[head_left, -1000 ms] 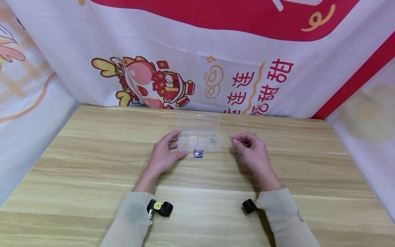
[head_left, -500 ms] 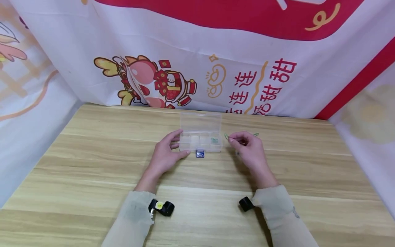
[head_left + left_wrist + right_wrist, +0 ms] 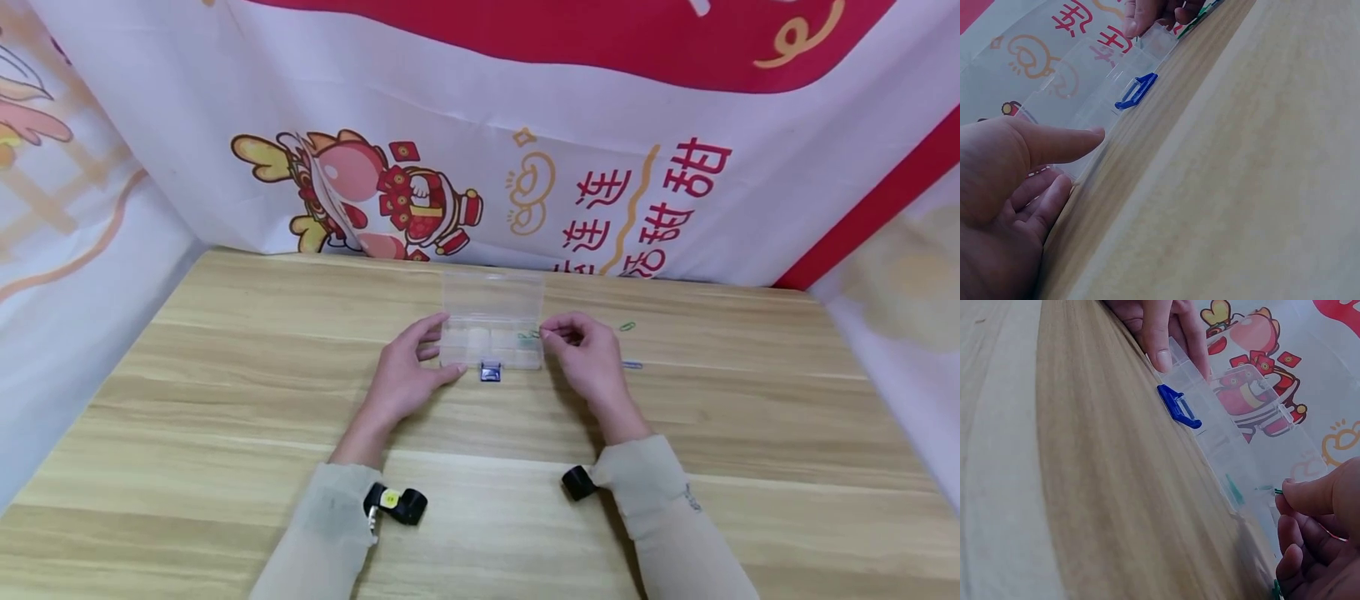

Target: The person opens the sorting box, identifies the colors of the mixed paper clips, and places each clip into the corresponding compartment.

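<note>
A clear plastic compartment box (image 3: 491,310) stands on the wooden table with its lid open and a blue latch (image 3: 490,372) at the front. My left hand (image 3: 441,350) grips the box's left end, thumb (image 3: 1060,142) along the front wall. My right hand (image 3: 546,335) pinches a green paper clip (image 3: 529,336) over the box's right-hand compartment. In the right wrist view another green clip (image 3: 1234,489) lies inside that compartment, close to the pinched clip (image 3: 1279,491).
Two loose clips lie on the table right of the box: a green one (image 3: 627,327) and a bluish one (image 3: 632,365). A printed cloth backdrop (image 3: 480,150) closes off the back and both sides. Bare wooden tabletop (image 3: 225,400) spreads to the front.
My right hand has moved left with the green clip, from the table beside the box to over its right compartment. The left hand has kept its hold on the box.
</note>
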Demonstrator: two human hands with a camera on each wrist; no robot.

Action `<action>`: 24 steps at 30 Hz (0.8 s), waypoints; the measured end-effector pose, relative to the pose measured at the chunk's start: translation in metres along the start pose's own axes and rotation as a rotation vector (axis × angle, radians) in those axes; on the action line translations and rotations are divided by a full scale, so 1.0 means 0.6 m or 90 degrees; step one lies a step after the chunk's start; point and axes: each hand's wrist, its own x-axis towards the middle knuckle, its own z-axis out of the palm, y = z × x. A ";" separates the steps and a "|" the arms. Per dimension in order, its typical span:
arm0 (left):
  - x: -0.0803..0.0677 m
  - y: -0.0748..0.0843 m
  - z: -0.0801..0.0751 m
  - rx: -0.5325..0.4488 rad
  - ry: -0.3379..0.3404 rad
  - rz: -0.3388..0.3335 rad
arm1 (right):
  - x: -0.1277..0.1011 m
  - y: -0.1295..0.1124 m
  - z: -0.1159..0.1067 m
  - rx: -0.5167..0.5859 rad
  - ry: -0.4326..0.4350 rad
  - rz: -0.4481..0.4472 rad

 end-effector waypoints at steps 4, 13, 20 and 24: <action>0.000 0.002 -0.002 0.002 -0.001 -0.002 | 0.000 -0.002 0.003 0.000 0.008 -0.013; -0.001 -0.002 -0.002 -0.006 -0.003 0.002 | 0.000 0.000 0.007 -0.012 0.014 -0.024; -0.001 -0.001 -0.002 -0.003 -0.008 0.006 | -0.002 -0.002 0.009 -0.025 0.021 -0.045; -0.001 0.000 -0.002 -0.001 -0.013 0.008 | -0.002 -0.001 0.009 -0.021 0.025 -0.037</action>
